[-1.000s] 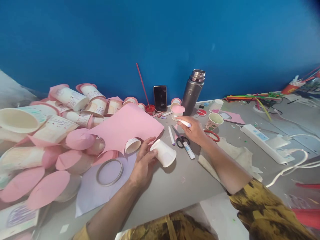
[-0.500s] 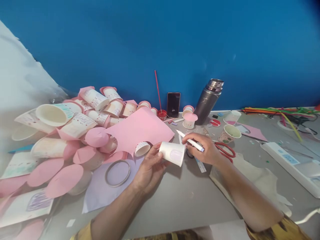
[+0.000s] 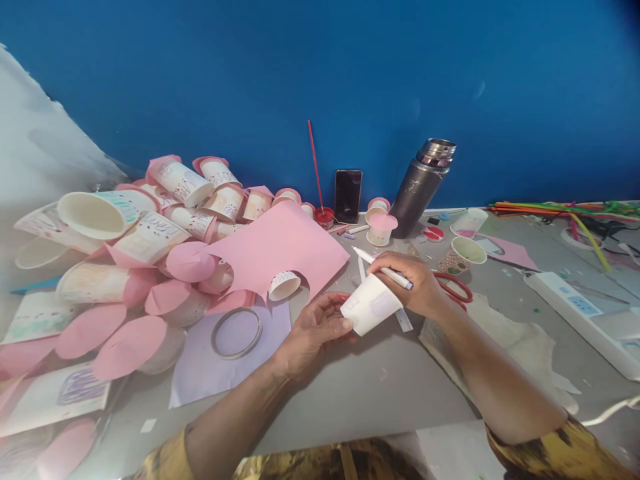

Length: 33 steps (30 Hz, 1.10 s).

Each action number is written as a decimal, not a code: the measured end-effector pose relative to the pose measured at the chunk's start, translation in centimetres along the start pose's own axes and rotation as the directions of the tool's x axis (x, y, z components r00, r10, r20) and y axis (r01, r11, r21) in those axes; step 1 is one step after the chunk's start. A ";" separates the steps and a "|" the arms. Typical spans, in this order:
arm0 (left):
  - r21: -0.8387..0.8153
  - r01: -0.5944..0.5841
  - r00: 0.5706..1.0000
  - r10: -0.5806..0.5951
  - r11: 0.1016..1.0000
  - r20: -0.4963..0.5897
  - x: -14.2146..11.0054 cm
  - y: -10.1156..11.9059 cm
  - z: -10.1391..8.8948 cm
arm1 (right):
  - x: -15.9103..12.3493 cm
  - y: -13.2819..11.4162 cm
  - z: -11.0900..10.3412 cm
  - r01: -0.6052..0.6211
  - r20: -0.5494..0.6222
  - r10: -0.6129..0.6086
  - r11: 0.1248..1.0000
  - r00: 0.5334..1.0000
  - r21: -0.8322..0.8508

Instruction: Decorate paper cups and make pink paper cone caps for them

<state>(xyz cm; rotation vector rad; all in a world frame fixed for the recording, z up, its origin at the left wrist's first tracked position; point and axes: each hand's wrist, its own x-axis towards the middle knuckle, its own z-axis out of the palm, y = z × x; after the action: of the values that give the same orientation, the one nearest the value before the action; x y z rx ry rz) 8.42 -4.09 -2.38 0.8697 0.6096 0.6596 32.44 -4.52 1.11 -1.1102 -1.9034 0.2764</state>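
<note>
I see two hands at work near the middle of the frame. The left hand pinches a cup by its thin end, with the thumb in front and the fingers mostly behind. The cup is just right of the middle of the frame, held up over the grey table. It leans, with its wide end to the upper right, and has a pale purple patch on its side. The right hand is curled and pinches a white pen. The pen's tip points to the upper left, and its other end is purple. The right fingers are close by the cup's wide end, but I can't tell if they touch it. A big heap of cups with pink paper on them fills the left of the frame. Next to the heap is a pink sheet, and a small cup lies by its bottom edge. A grey ring sits on a purple sheet at the lower left. A phone and a dark flask stand by the blue wall. A white power strip is at the far right.
</note>
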 end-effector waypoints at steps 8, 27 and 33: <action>-0.025 0.124 0.990 -0.123 0.992 0.066 -0.1 0.5 0.6 | -0.2 -0.4 0.4 -0.153 -0.077 0.156 0.988 0.985 0.037; -0.505 0.039 0.997 -0.067 0.862 -0.038 -0.1 0.8 0.2 | -1.8 -5.8 1.6 0.085 -0.292 -0.081 0.996 0.953 -0.002; -0.517 0.052 0.997 -0.074 0.854 -0.022 -0.1 0.7 0.1 | -1.7 -5.2 1.7 0.125 -0.272 -0.128 0.992 0.954 -0.028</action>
<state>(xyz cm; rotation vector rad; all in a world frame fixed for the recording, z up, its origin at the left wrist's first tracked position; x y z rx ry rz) 8.27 -3.91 -1.71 0.3295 0.4598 0.7375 28.38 -8.50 2.10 -0.9732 -1.7203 0.0374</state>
